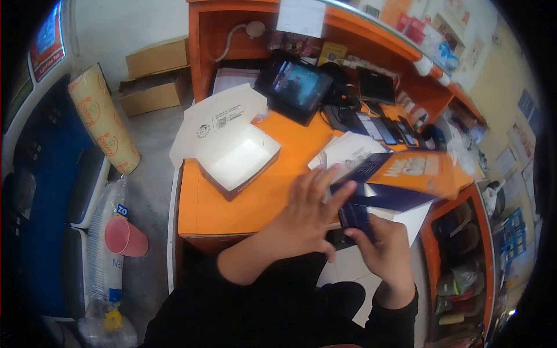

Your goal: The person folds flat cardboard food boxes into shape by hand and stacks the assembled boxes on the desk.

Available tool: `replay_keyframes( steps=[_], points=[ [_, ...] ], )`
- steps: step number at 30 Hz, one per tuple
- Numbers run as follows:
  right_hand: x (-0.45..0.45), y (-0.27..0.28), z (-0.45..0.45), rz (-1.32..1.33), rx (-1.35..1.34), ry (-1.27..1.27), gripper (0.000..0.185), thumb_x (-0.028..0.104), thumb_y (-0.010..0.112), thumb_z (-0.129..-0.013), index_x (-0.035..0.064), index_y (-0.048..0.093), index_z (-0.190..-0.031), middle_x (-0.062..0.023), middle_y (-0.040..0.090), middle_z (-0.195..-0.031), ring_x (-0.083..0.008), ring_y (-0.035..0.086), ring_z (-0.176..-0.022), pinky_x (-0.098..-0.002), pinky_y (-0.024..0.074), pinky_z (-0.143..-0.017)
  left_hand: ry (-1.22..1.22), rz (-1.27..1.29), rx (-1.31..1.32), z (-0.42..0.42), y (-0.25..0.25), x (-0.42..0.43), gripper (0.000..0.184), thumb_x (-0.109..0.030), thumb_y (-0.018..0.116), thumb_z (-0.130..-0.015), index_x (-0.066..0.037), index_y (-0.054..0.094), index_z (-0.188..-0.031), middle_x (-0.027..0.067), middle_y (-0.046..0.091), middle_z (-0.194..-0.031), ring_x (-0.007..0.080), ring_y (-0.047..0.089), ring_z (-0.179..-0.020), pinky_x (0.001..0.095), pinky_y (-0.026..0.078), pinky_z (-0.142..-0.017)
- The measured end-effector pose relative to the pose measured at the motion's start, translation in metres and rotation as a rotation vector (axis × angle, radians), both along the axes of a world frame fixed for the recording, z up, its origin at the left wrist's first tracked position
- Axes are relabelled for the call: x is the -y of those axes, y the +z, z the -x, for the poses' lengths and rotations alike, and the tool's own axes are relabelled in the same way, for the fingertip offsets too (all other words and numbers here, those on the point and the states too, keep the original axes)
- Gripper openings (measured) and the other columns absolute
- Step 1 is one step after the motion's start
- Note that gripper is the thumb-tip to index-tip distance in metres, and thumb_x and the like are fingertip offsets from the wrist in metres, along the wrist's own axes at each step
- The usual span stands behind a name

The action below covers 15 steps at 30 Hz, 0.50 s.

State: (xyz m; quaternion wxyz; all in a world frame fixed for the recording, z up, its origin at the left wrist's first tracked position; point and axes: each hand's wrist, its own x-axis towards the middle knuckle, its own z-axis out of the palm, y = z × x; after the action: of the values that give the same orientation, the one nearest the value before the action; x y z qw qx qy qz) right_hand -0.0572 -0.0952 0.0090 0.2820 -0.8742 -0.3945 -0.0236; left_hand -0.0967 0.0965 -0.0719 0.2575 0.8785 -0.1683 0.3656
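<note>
My right hand grips a partly folded food carton, dark purple and orange, by its near corner, thumb on top. Spread fingers of my left hand reach to the carton's left side; whether they touch it I cannot tell. Some blur lies over the left fingers and the carton. Left of my hands, an open food box with a white inside and a raised printed lid stands on the orange counter. Flat white printed card lies behind the carton.
A lit tablet stands at the back of the counter, with phones to its right. On the left are a pink cup, sleeved plastic cups, a patterned roll and cardboard boxes. Orange shelving stands at the right.
</note>
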Motion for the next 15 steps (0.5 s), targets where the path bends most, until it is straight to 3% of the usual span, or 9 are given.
replay_keyframes(
  steps=[1, 2, 3, 5, 7, 10, 13, 15],
  points=[
    [0.004, 0.000, -0.001, -0.101, -0.066, -0.016, 0.019, 0.016, 0.075, -0.084, 0.0020, 0.069, -0.097, -0.0174, 0.066, -0.075, -0.0230, 0.065, -0.059, -0.0283, 0.0478, -0.060, 0.093, -0.061, -0.046, 0.010, 0.005, -0.016, 0.112, -0.038, 0.090, -0.055, -0.013, 0.030, -0.146, 0.0191, 0.028, -0.149, 0.0407, 0.034, -0.132, 0.0561, 0.024, -0.109],
    [0.005, 0.001, -0.004, -0.262, -0.107, 0.020, 0.014, 0.009, 0.072, -0.086, -0.0026, 0.068, -0.095, -0.0119, 0.066, -0.069, -0.0148, 0.061, -0.055, -0.0250, 0.0438, -0.053, 0.185, -0.119, -0.095, 0.021, 0.011, -0.035, 0.108, -0.040, 0.088, -0.056, -0.014, 0.036, -0.146, 0.0170, 0.034, -0.147, 0.0381, 0.037, -0.131, 0.0549, 0.025, -0.109],
    [0.004, 0.008, -0.006, -0.305, -0.124, 0.003, 0.015, 0.008, 0.071, -0.087, -0.0034, 0.068, -0.095, -0.0090, 0.066, -0.069, -0.0117, 0.059, -0.057, -0.0238, 0.0433, -0.054, 0.275, -0.180, -0.148, 0.033, 0.015, -0.054, 0.103, -0.042, 0.086, -0.057, -0.014, 0.041, -0.145, 0.0149, 0.040, -0.145, 0.0356, 0.039, -0.131, 0.0536, 0.026, -0.109],
    [0.002, 0.032, -0.004, -0.394, -0.167, -0.038, 0.016, 0.007, 0.071, -0.087, -0.0051, 0.067, -0.096, -0.0032, 0.066, -0.071, -0.0055, 0.055, -0.062, -0.0215, 0.0423, -0.056, 0.406, -0.087, -0.218, 0.055, 0.014, -0.089, 0.075, -0.030, 0.089, -0.055, -0.018, 0.063, -0.125, 0.0047, 0.056, -0.131, 0.0302, 0.044, -0.127, 0.0506, 0.029, -0.107],
    [-0.008, 0.048, -0.004, -0.474, -0.176, -0.027, 0.017, 0.008, 0.072, -0.088, -0.0056, 0.067, -0.098, 0.0015, 0.064, -0.076, -0.0022, 0.051, -0.069, -0.0187, 0.0416, -0.060, 0.499, -0.032, -0.177, 0.070, -0.002, -0.119, 0.058, -0.024, 0.089, -0.053, -0.016, 0.071, -0.107, 0.0009, 0.063, -0.120, 0.0294, 0.049, -0.121, 0.0459, 0.036, -0.102],
    [-0.030, 0.065, -0.011, -0.561, -0.214, 0.059, 0.019, 0.006, 0.072, -0.085, -0.0053, 0.068, -0.099, -0.0009, 0.067, -0.081, -0.0040, 0.056, -0.070, -0.0182, 0.0435, -0.064, 0.486, 0.132, -0.170, 0.075, -0.025, -0.135, 0.034, -0.018, 0.085, -0.060, -0.009, 0.075, -0.091, 0.0040, 0.068, -0.105, 0.0285, 0.055, -0.113, 0.0469, 0.038, -0.100],
    [-0.058, 0.080, -0.030, -0.481, -0.316, 0.248, 0.022, 0.007, 0.073, -0.083, -0.0048, 0.068, -0.101, -0.0027, 0.069, -0.083, -0.0060, 0.061, -0.071, -0.0194, 0.0469, -0.066, 0.424, 0.015, -0.098, 0.070, -0.037, -0.148, 0.038, -0.014, 0.086, -0.056, -0.009, 0.073, -0.091, 0.0038, 0.068, -0.097, 0.0291, 0.058, -0.105, 0.0421, 0.044, -0.094],
    [-0.079, 0.083, -0.045, -0.409, -0.400, 0.358, 0.022, 0.007, 0.073, -0.082, -0.0034, 0.069, -0.100, -0.0033, 0.070, -0.083, -0.0071, 0.063, -0.071, -0.0204, 0.0486, -0.066, 0.418, 0.063, -0.088, 0.065, -0.041, -0.146, 0.030, -0.014, 0.084, -0.060, -0.009, 0.072, -0.087, 0.0030, 0.068, -0.095, 0.0275, 0.060, -0.100, 0.0473, 0.043, -0.098]
  ],
)
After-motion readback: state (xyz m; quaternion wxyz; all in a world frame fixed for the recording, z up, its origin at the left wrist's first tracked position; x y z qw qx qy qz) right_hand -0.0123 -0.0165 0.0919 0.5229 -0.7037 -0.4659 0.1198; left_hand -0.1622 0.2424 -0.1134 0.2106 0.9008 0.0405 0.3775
